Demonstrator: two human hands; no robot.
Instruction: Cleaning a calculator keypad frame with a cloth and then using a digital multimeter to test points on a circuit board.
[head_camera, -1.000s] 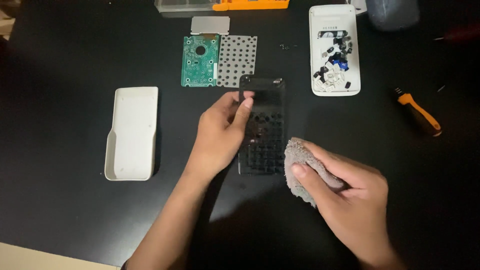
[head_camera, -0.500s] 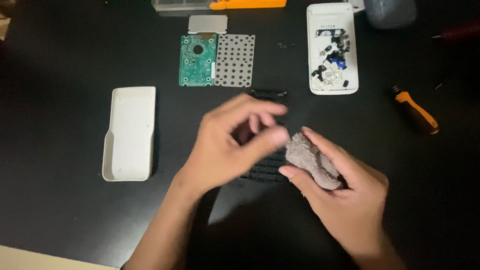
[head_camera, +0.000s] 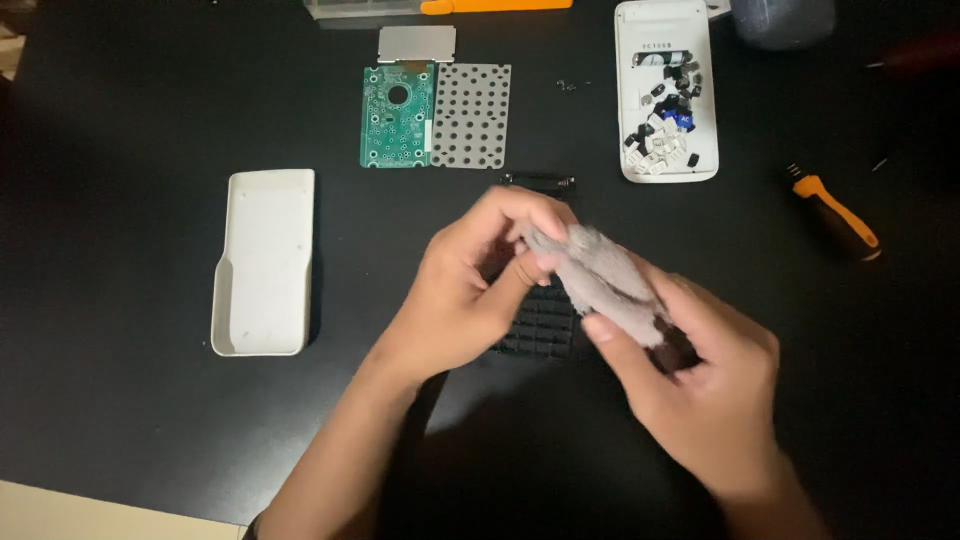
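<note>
A grey cloth is stretched between both my hands above the middle of the black table. My left hand pinches its upper end with the fingertips. My right hand grips its lower end. Under them lies a black calculator front shell with its grid of key holes, mostly hidden by my hands and the cloth.
A white back cover lies at the left. A green circuit board, a dotted grey key mat and a small metal plate sit at the back. A white tray of loose keys and an orange-handled screwdriver are at the right.
My left hand left the calculator shell and took hold of the cloth's upper end. My right hand lifted the cloth off the shell toward the middle.
</note>
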